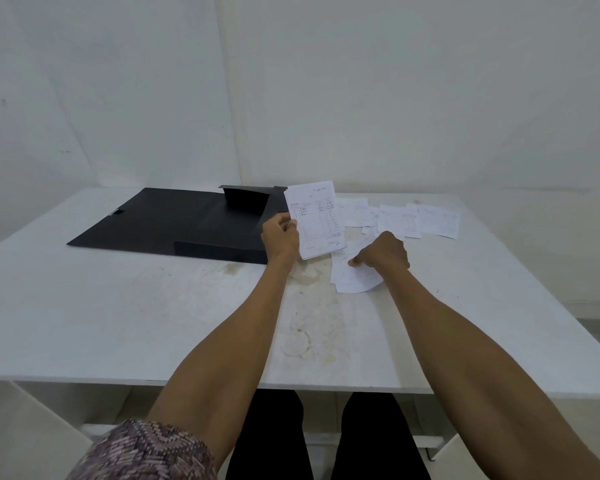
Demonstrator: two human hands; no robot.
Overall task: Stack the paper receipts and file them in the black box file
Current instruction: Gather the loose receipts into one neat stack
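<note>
head view: the left hand (280, 234) pinches a small stack of receipts (315, 220) upright, just right of the open black box file (174, 220) lying flat on the white table (118, 306). the right hand (383, 252) closes on another receipt (354, 277) by its upper edge. more loose receipts (416, 220) lie beyond. it would do best to lift this one clear, then square its edges against the held stack.

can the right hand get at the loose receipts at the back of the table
Probably yes: the right hand is just in front of the loose receipts, and nothing stands between them on the table.
</note>
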